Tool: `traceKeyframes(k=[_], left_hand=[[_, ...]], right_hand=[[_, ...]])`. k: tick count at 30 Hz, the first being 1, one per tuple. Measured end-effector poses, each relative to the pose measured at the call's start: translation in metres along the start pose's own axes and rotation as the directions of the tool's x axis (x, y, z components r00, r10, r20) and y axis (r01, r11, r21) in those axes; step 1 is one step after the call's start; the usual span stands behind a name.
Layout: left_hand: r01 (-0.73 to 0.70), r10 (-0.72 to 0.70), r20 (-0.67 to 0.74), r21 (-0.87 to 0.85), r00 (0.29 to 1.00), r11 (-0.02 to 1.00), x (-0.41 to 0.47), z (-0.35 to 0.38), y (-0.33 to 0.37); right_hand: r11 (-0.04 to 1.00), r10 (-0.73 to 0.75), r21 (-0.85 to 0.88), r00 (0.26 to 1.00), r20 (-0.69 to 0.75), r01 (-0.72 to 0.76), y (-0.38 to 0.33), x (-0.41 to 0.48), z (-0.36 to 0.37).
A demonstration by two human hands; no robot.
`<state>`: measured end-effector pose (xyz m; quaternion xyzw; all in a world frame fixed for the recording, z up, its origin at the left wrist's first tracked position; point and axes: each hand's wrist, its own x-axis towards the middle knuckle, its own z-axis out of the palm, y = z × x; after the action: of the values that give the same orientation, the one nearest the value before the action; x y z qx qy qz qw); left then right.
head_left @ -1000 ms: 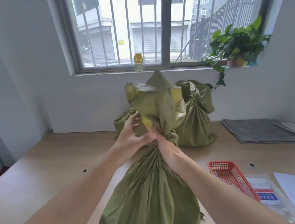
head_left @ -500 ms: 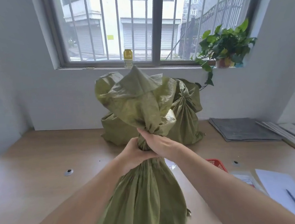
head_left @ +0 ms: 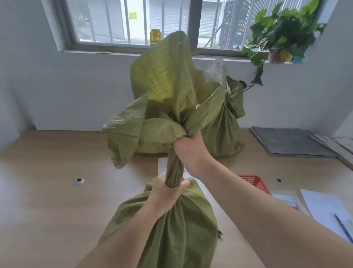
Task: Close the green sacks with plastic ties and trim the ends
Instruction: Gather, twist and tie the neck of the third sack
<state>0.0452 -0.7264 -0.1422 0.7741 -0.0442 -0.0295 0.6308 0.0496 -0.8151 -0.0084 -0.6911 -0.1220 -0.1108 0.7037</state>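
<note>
Your left hand (head_left: 165, 195) is closed in a full fist around the base of the twisted neck (head_left: 174, 170) of the near sack (head_left: 174, 229), right where the neck meets the filled body. Your right hand (head_left: 188, 148) is closed around the top of the same neck, directly above the left, with the wrist bent and the forearm running down to the lower right. Between the two fists the neck is a tight, near-upright rope of fabric. Above your right hand the loose mouth (head_left: 164, 96) of the sack flares open and flops to the left.

The near sack stands on the worktop (head_left: 40, 208) at centre, close to you. A second sack (head_left: 224, 130), its top gathered, stands behind it against the wall, partly hidden by the flared mouth; more green fabric shows at its left, behind the mouth.

No tie and no cutter can be made out. A printed packet (head_left: 286, 200) lies right of your right forearm; its text is too blurred to read. No other writing is legible.

To the right, a red basket (head_left: 255, 182) lies just beside your right forearm, with papers (head_left: 322, 207) and a pen (head_left: 344, 228) further out. A grey mat (head_left: 288, 142) lies at the far right by the wall. The left half of the worktop is bare apart from a cable port (head_left: 78, 181). A plant (head_left: 281, 34) and a yellow jar (head_left: 155, 36) sit on the window sill.
</note>
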Motion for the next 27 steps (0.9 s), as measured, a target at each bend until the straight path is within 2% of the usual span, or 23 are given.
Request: traceKeyframes(k=[4, 8, 11, 14, 19, 22, 24, 27], left_hand=[[0.056, -0.056, 0.004, -0.047, 0.998, 0.997, -0.001, 0.008, -0.045], [0.078, -0.078, -0.005, -0.055, 0.997, 0.995, 0.001, 0.017, -0.072], [0.041, -0.041, -0.067, -0.006, 0.997, 0.999, 0.009, 0.021, -0.080], [0.063, -0.061, -0.060, 0.023, 0.996, 0.998, 0.015, 0.026, -0.086], [0.086, -0.075, -0.075, 0.168, 0.994, 0.982, 0.019, 0.032, -0.099], [0.127, -0.106, -0.113, 0.194, 0.988, 0.973, 0.019, 0.036, -0.097], [0.160, -0.136, -0.143, 0.170, 0.980, 0.972, 0.019, 0.039, -0.097], [0.187, -0.150, -0.172, 0.224, 0.974, 0.956, 0.017, 0.043, -0.097]], right_hand=[[0.996, 0.085, -0.012, 0.995, 0.050, -0.085, 0.015, -0.002, 0.013], [0.989, 0.148, 0.009, 0.989, 0.015, -0.148, 0.031, -0.007, 0.018], [0.975, 0.221, 0.023, 0.975, -0.029, -0.221, 0.037, -0.007, 0.013], [0.966, 0.259, 0.003, 0.961, -0.095, -0.260, 0.044, -0.001, 0.003], [0.935, 0.341, -0.038, 0.921, -0.190, -0.354, 0.051, 0.004, -0.016], [0.923, 0.378, -0.001, 0.906, -0.189, -0.385, 0.056, 0.001, -0.027], [0.906, 0.414, -0.025, 0.895, -0.166, -0.423, 0.062, -0.005, -0.036], [0.886, 0.444, -0.083, 0.886, -0.131, -0.456, 0.074, -0.020, -0.048]])
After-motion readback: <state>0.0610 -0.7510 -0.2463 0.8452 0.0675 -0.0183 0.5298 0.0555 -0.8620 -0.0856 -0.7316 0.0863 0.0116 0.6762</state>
